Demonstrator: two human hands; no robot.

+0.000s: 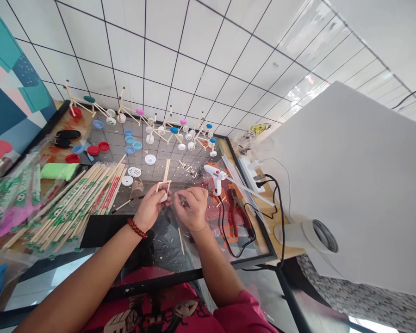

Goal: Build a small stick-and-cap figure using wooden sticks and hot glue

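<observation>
My left hand (149, 209) pinches a small frame of wooden sticks (166, 170), with a white bottle cap (164, 197) at its lower end by my fingertips. Just to the right, apart from the frame, my right hand (194, 206) has its fingers curled in towards the thumb; whatever may lie between them is too small to make out. A white glue gun (214, 178) rests on the glass tabletop beyond my right hand. Left of my left hand are loose white caps (127, 180) and a dark-tipped stick (122, 206).
Several little stick tricycles (173, 132) with cap wheels line the back edge. Wrapped chopsticks (86, 199) spread at left, near red caps (93, 151) and blue caps (129, 139). Red-handled pliers (236, 212), glue sticks (249, 182) and a power strip (252, 173) occupy the right.
</observation>
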